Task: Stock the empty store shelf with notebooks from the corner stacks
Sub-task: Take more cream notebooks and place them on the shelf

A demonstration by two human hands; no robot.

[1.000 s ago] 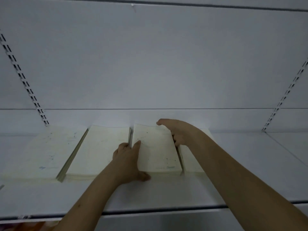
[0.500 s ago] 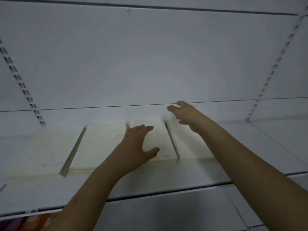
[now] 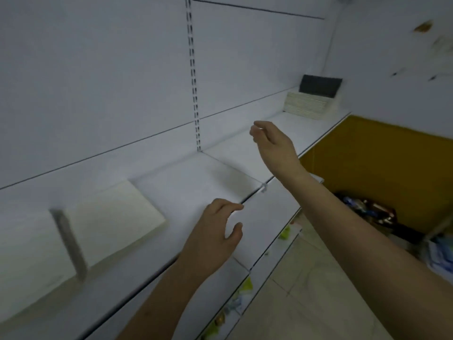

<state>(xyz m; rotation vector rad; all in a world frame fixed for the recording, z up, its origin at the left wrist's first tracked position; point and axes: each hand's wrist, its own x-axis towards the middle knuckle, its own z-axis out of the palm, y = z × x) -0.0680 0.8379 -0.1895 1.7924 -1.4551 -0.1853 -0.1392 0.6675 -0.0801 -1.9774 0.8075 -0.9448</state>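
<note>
Notebooks (image 3: 115,222): lying flat at the shelf's (image 3: 196,182) left end. Corner stack (image 3: 306,106): far right, dark notebook on top. Your left hand (image 3: 215,231) and right hand (image 3: 272,141): above the shelf, fingers loosely apart, holding nothing.

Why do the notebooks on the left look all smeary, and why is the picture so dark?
In the head view, the cream notebooks near the left edge are streaked by motion blur, the far corner stack is soft too, the light is dim and greyish, and the wide lens bends the shelf lines; both empty hands look clearer.
</note>
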